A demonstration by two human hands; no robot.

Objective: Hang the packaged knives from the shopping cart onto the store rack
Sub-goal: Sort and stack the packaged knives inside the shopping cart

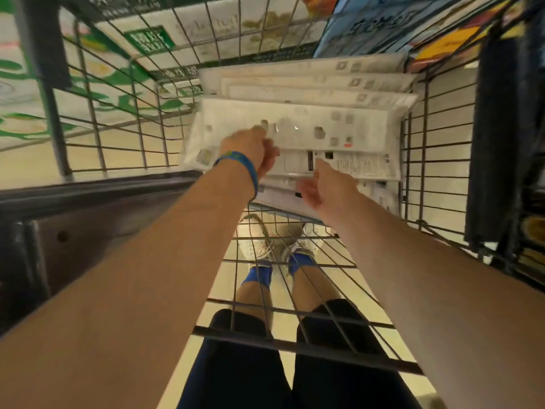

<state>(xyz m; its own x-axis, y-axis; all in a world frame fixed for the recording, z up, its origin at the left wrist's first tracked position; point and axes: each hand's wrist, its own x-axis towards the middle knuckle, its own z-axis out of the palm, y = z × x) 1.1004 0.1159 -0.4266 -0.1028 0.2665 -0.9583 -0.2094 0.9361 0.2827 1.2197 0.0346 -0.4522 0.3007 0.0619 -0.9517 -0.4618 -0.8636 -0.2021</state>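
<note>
Several white packaged knives [339, 134] lie stacked, printed backs up, in the wire shopping cart [118, 119]. My left hand [250, 149], with a blue wristband, grips the near left part of the top package, fingers curled over its edge. My right hand [321, 187] hovers just above the near edge of the stack with fingers relaxed and spread, holding nothing. The store rack is not in view.
The cart's dark handle bar [88, 190] runs across the left. Green-and-white boxes [88, 69] stand beyond the cart at the left, colourful packaging [442, 39] at the upper right. Through the cart's wire floor I see my legs and shoes [277, 249].
</note>
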